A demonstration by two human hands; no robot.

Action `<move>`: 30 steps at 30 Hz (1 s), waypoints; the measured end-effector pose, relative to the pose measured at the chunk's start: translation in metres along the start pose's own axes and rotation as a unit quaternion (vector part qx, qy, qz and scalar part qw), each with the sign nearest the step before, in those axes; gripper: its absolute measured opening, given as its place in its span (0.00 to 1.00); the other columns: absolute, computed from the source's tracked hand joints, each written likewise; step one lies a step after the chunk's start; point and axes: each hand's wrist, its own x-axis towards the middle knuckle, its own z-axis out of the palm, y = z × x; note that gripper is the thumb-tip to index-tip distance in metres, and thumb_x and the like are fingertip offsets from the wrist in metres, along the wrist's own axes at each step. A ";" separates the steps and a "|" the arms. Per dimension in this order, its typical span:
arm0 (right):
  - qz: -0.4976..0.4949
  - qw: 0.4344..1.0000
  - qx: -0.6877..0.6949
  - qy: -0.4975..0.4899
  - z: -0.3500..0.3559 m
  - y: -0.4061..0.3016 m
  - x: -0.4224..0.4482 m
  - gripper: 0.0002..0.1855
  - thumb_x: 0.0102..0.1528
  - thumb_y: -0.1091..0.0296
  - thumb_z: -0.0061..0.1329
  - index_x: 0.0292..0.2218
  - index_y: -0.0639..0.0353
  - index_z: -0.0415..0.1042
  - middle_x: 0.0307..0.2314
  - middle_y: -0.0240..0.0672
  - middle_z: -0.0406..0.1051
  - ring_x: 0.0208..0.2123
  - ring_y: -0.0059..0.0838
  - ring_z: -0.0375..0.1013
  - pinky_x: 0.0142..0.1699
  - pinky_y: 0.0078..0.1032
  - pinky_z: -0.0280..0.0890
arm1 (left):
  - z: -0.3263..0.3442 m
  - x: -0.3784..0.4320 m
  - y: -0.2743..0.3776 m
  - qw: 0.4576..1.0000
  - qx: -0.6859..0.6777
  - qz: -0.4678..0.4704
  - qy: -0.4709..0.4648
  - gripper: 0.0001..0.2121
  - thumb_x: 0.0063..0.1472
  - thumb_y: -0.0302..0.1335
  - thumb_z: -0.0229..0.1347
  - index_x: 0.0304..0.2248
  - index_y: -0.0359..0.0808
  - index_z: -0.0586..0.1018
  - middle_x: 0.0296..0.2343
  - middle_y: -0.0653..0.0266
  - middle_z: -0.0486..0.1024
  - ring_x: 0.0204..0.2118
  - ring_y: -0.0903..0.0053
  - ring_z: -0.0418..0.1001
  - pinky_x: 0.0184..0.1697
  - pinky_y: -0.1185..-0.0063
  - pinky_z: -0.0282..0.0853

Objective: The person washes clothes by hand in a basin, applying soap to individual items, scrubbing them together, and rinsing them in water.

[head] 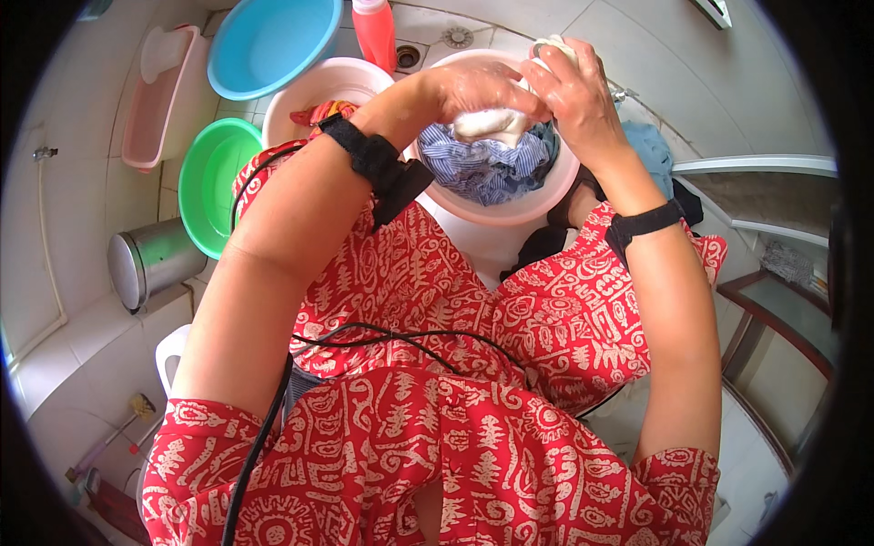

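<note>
Both hands grip a wet white cloth (497,125) above a pale pink basin (471,210). My left hand (472,89), wet and lathered, has its fingers closed on the cloth from the left. Close beside it, my right hand (575,95) clutches a bunched upper end that pokes out above its fingers. Under the hands, a blue-and-white striped garment (481,164) lies crumpled in sudsy water. Part of the white cloth sags onto or just over the striped fabric; which of the two cannot be told.
Left of the wash basin stands another pink basin (281,112) with red-orange cloth (331,111). Around it are a blue basin (273,48), a green basin (212,184), a red bottle (375,37) and a metal bin (157,263). Light-blue cloth (649,157) lies at the right.
</note>
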 end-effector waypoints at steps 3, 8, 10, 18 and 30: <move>0.115 0.989 0.032 -0.086 0.006 -0.002 -0.004 0.19 0.45 0.76 0.49 0.41 0.54 0.71 0.37 0.35 0.69 0.39 0.46 0.70 0.46 0.37 0.66 | -0.004 0.007 -0.007 0.957 0.285 0.056 0.014 0.11 0.51 0.31 0.57 0.33 0.34 0.76 0.21 0.64 0.75 0.25 0.76 0.74 0.32 0.79 0.68; 0.288 0.929 0.131 -0.193 0.015 -0.008 -0.012 0.16 0.47 0.74 0.48 0.40 0.57 0.71 0.34 0.43 0.72 0.36 0.49 0.72 0.43 0.40 0.67 | 0.025 0.004 0.005 0.829 0.502 0.072 0.235 0.17 0.44 0.31 0.60 0.37 0.37 0.77 0.25 0.50 0.77 0.29 0.58 0.75 0.35 0.69 0.71; 0.347 0.893 0.161 -0.239 0.021 -0.012 -0.012 0.15 0.46 0.72 0.49 0.39 0.59 0.72 0.32 0.48 0.73 0.36 0.50 0.73 0.42 0.39 0.68 | 0.024 0.004 -0.004 0.775 0.564 0.110 0.264 0.14 0.46 0.31 0.58 0.34 0.37 0.77 0.23 0.53 0.76 0.26 0.59 0.76 0.31 0.68 0.71; 0.502 0.677 0.457 -0.285 0.025 -0.016 -0.015 0.09 0.43 0.71 0.50 0.28 0.66 0.72 0.20 0.45 0.72 0.19 0.35 0.70 0.24 0.28 0.64 | 0.021 0.002 -0.004 0.693 0.654 0.114 0.281 0.11 0.48 0.30 0.56 0.32 0.37 0.74 0.21 0.55 0.76 0.28 0.61 0.76 0.28 0.68 0.71; 0.543 0.518 0.569 -0.336 0.006 -0.004 -0.008 0.10 0.44 0.71 0.49 0.31 0.60 0.66 0.14 0.28 0.62 0.09 0.13 0.54 0.12 0.15 0.48 | 0.011 0.003 -0.017 0.622 0.705 0.232 0.249 0.15 0.50 0.31 0.56 0.38 0.41 0.70 0.30 0.67 0.71 0.33 0.70 0.75 0.29 0.74 0.73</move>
